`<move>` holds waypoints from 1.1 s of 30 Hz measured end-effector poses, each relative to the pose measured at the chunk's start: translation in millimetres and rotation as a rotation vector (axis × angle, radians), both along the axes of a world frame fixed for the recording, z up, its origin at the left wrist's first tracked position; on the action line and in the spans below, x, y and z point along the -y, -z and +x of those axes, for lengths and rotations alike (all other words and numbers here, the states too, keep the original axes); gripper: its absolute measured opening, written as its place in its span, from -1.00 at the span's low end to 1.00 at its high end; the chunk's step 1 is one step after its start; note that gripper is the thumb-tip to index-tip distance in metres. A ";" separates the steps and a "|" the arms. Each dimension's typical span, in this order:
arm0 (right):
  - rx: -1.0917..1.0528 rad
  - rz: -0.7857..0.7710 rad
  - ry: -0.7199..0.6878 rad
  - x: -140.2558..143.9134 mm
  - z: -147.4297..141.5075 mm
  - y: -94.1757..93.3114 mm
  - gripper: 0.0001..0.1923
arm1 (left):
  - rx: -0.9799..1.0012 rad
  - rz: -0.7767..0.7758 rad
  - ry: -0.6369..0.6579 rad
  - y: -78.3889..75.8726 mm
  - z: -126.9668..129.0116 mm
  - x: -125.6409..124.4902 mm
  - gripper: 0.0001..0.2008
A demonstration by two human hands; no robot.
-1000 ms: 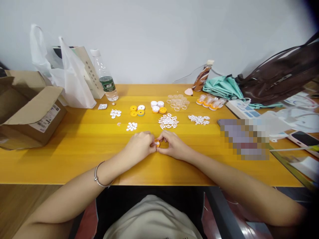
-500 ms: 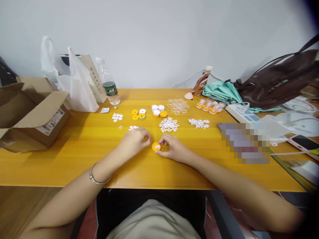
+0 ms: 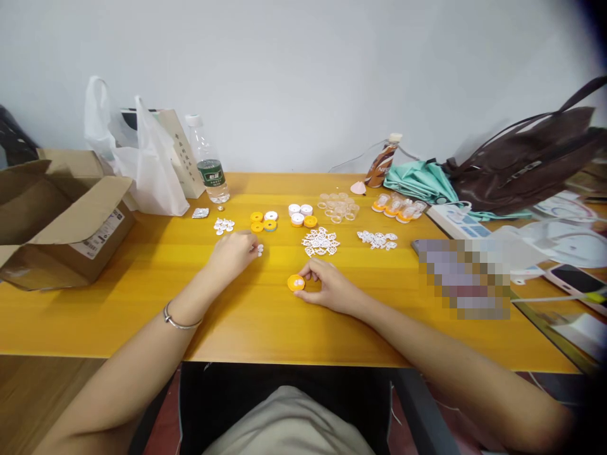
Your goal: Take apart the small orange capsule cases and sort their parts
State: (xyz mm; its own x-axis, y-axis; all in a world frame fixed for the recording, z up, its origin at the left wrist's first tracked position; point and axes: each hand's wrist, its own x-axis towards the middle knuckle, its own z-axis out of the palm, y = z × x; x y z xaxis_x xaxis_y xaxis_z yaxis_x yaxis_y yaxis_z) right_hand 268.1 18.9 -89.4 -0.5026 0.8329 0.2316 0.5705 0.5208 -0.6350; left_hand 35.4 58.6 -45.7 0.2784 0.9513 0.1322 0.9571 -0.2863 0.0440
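My right hand (image 3: 327, 285) rests on the yellow table (image 3: 142, 284) and pinches a small orange round cap (image 3: 296, 283) with a white piece in its middle. My left hand (image 3: 233, 251) has reached forward and left, and its fingertips are on a little heap of small white discs (image 3: 258, 250). Whether it holds one is hidden. A silver bangle sits on my left wrist. Beyond lie orange and white caps (image 3: 263, 220), more caps (image 3: 301, 215), white lacy pieces (image 3: 320, 241) and another white pile (image 3: 378, 239).
An open cardboard box (image 3: 57, 215) stands at the left, with a white plastic bag (image 3: 142, 164) and a water bottle (image 3: 207, 161) behind. Clear cups (image 3: 337, 205), a brown bottle (image 3: 383, 161), a teal cloth, a dark bag (image 3: 526, 158) and a phone (image 3: 576, 278) fill the right.
My hands were together on the orange cap. My left hand let go and moved forward and left to the white discs. My right hand kept the cap on the table.
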 end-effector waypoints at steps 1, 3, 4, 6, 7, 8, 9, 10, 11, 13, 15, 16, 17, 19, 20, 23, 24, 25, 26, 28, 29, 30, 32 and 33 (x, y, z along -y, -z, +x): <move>-0.002 -0.003 -0.002 -0.1 0.2 0.2 -0.79 | -0.005 -0.005 -0.002 0.6 -0.1 -0.2 -0.82; -0.004 -0.009 -0.006 -0.3 0.5 0.5 -0.80 | -0.009 -0.014 0.002 1.0 -0.4 -0.1 -0.81; -0.005 -0.010 -0.006 -0.4 0.6 0.5 -0.81 | -0.007 -0.017 0.005 0.8 -0.5 0.4 -0.81; -0.009 -0.014 -0.008 -0.5 0.7 0.5 -0.81 | 0.015 -0.005 0.015 -0.2 0.0 2.7 -0.81; -0.011 -0.015 -0.012 -0.5 0.8 0.5 -0.80 | 0.041 0.012 0.039 -0.7 1.0 4.5 -0.82; -0.013 -0.016 -0.015 -0.7 0.9 0.6 -0.80 | 0.077 0.034 0.089 -1.2 2.8 6.9 -0.82; -0.014 -0.016 -0.018 -0.9 0.9 0.9 -0.80 | 0.120 0.052 0.163 -1.4 5.5 9.9 -0.82; -0.014 -0.015 -0.021 -1.2 0.8 1.2 -0.80 | 0.168 0.059 0.261 -1.3 9.0 13.2 -0.82; -0.012 -0.015 -0.022 -1.6 0.8 1.7 -0.80 | 0.216 0.048 0.368 -0.6 13.3 16.8 -0.82; -0.013 -0.008 -0.021 -2.4 0.5 2.8 -0.80 | 0.290 -0.017 0.546 2.6 23.5 24.0 -0.80; -0.016 0.004 -0.024 -3.3 0.2 3.5 -0.80 | 0.321 -0.087 0.619 7.8 33.7 29.7 -0.78; -0.018 0.008 -0.027 -3.6 0.0 3.7 -0.80 | 0.327 -0.111 0.621 10.8 38.0 31.5 -0.78; -0.019 0.011 -0.031 -3.9 -0.1 3.8 -0.80 | 0.331 -0.128 0.609 13.7 41.6 32.7 -0.77; -0.019 0.010 -0.036 -4.4 -0.1 3.8 -0.80 | 0.341 -0.142 0.570 18.2 46.6 33.8 -0.77; -0.020 0.008 -0.034 -4.7 0.0 3.9 -0.80 | 0.342 -0.142 0.552 19.3 48.2 34.1 -0.77; -0.032 -0.002 -0.028 -5.8 0.6 5.2 -0.78 | 0.282 -0.114 0.514 17.8 51.4 36.1 -0.80; -0.036 -0.008 -0.027 -6.3 0.8 5.7 -0.77 | 0.239 -0.097 0.508 16.2 52.3 37.3 -0.81; -0.042 -0.012 -0.028 -6.7 1.0 6.2 -0.76 | 0.191 -0.077 0.506 14.4 53.3 38.6 -0.82; -0.045 -0.016 -0.029 -7.0 1.2 6.5 -0.76 | 0.144 -0.056 0.510 12.8 54.3 40.0 -0.82; -0.041 -0.017 -0.031 -7.2 1.2 6.2 -0.78 | 0.061 -0.005 0.519 11.0 56.0 42.2 -0.82; -0.037 -0.016 -0.033 -7.0 1.1 5.7 -0.79 | 0.027 0.021 0.521 10.8 56.8 43.0 -0.81; -0.033 -0.014 -0.035 -6.8 1.0 5.1 -0.81 | -0.003 0.047 0.521 11.1 57.4 43.5 -0.81; -0.031 -0.008 -0.036 -6.5 0.7 4.2 -0.83 | -0.057 0.088 0.519 12.3 58.2 43.9 -0.79; -0.033 -0.004 -0.035 -6.4 0.6 4.0 -0.84 | -0.080 0.102 0.521 12.9 58.3 43.9 -0.78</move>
